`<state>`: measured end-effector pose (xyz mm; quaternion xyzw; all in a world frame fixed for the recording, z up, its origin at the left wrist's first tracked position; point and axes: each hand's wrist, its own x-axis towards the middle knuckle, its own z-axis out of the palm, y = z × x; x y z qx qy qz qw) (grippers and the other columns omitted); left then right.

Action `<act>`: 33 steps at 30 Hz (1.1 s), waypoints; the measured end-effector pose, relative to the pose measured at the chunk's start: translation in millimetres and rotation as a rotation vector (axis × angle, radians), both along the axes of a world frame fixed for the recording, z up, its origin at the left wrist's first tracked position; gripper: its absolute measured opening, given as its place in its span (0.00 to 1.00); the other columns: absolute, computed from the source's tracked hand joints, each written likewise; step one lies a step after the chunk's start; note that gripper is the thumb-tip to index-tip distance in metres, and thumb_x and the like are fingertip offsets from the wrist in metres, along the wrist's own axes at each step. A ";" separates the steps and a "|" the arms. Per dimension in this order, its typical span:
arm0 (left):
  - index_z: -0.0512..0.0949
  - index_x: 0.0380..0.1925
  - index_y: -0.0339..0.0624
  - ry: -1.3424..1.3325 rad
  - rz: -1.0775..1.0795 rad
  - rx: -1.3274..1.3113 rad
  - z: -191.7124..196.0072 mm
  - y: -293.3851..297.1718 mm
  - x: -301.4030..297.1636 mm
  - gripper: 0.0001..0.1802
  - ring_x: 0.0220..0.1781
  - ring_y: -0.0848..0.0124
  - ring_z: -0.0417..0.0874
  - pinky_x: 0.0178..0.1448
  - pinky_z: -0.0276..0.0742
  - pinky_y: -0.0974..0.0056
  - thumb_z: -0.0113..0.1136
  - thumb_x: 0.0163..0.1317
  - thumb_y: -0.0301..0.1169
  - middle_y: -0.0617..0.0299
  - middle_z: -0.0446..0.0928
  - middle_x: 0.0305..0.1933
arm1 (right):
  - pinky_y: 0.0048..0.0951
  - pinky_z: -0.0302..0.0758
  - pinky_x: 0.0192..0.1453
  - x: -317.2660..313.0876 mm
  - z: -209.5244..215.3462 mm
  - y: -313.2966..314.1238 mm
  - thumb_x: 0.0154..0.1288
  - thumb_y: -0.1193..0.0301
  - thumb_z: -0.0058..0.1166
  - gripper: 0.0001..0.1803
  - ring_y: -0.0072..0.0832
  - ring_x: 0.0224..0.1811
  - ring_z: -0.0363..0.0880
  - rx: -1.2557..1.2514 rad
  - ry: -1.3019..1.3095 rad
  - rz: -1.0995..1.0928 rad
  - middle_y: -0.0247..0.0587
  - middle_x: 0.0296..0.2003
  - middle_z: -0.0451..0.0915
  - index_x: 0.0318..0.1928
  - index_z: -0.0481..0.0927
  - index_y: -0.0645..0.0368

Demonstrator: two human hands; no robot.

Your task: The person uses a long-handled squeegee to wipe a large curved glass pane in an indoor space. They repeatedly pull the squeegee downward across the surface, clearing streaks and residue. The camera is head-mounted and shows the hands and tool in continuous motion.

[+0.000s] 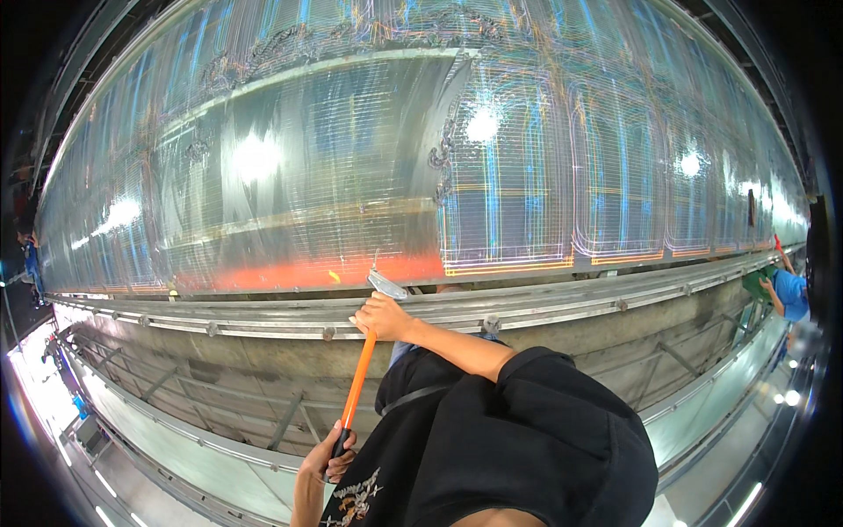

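Note:
A long-handled scraper [358, 379] slants up in front of me, with an orange shaft, a black lower grip and a pale metal head. My right hand [386, 317] is closed round the shaft just below the head. Lower down, my left hand [329, 452] is wrapped round the black grip. The scraper's head lies at the near edge of a large glossy panel [316, 176], over a red-orange strip [325, 270]. Fine parallel lines cover the panel, blue, orange and white in places. Whether the blade touches the surface, I cannot tell.
Dark crumpled scraps [439, 158] lie on the panel beside a smeared grey area. A metal rail [544, 299] with bolts runs along the near edge. At the far right a person in blue [790, 294] holds a red-handled tool; another person [32, 259] stands far left.

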<state>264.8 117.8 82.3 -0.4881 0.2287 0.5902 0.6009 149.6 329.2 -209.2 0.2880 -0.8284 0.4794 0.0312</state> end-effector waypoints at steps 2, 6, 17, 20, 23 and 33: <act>0.64 0.30 0.52 0.032 0.043 0.027 -2.0 2.4 -5.7 0.31 0.04 0.80 0.53 0.07 0.54 0.70 0.35 0.77 0.66 0.74 0.55 0.09 | 0.37 0.66 0.35 -5.1 2.9 2.5 0.66 0.65 0.63 0.14 0.32 0.24 0.73 0.007 0.056 0.004 0.32 0.19 0.74 0.23 0.76 0.51; 0.63 0.30 0.51 0.063 0.084 0.059 -4.9 32.5 -78.6 0.32 0.04 0.80 0.55 0.06 0.55 0.70 0.35 0.77 0.67 0.73 0.54 0.08 | 0.38 0.66 0.32 -85.9 -12.7 31.6 0.67 0.66 0.63 0.17 0.33 0.22 0.72 -0.049 0.137 -0.010 0.32 0.17 0.72 0.22 0.74 0.51; 0.61 0.27 0.52 0.053 -0.266 -0.084 -10.2 176.1 -429.2 0.33 0.03 0.79 0.53 0.04 0.56 0.67 0.34 0.76 0.68 0.74 0.53 0.07 | 0.40 0.66 0.26 -397.2 -20.0 183.4 0.67 0.70 0.61 0.22 0.39 0.14 0.68 -0.066 0.234 -0.377 0.37 0.12 0.69 0.16 0.69 0.52; 0.61 0.27 0.52 0.123 -0.243 0.000 -39.1 204.2 -489.4 0.33 0.02 0.79 0.54 0.03 0.54 0.67 0.33 0.77 0.67 0.73 0.54 0.07 | 0.41 0.67 0.25 -465.3 -22.2 236.5 0.68 0.69 0.60 0.21 0.40 0.14 0.71 -0.112 0.330 -0.405 0.38 0.12 0.71 0.16 0.71 0.53; 0.61 0.27 0.52 0.308 -0.357 0.025 -79.6 257.2 -538.3 0.31 0.01 0.81 0.53 0.02 0.52 0.69 0.33 0.79 0.64 0.73 0.56 0.07 | 0.42 0.68 0.24 -517.9 -34.9 311.0 0.74 0.65 0.57 0.26 0.39 0.12 0.69 0.072 0.397 -0.459 0.37 0.11 0.70 0.15 0.69 0.51; 0.67 0.29 0.53 0.349 -0.102 0.144 -74.2 180.4 -388.9 0.31 0.04 0.81 0.53 0.06 0.52 0.70 0.39 0.76 0.67 0.75 0.55 0.08 | 0.46 0.73 0.42 -404.7 -20.7 220.5 0.74 0.59 0.52 0.23 0.42 0.26 0.77 0.289 0.178 -0.203 0.36 0.18 0.75 0.18 0.69 0.46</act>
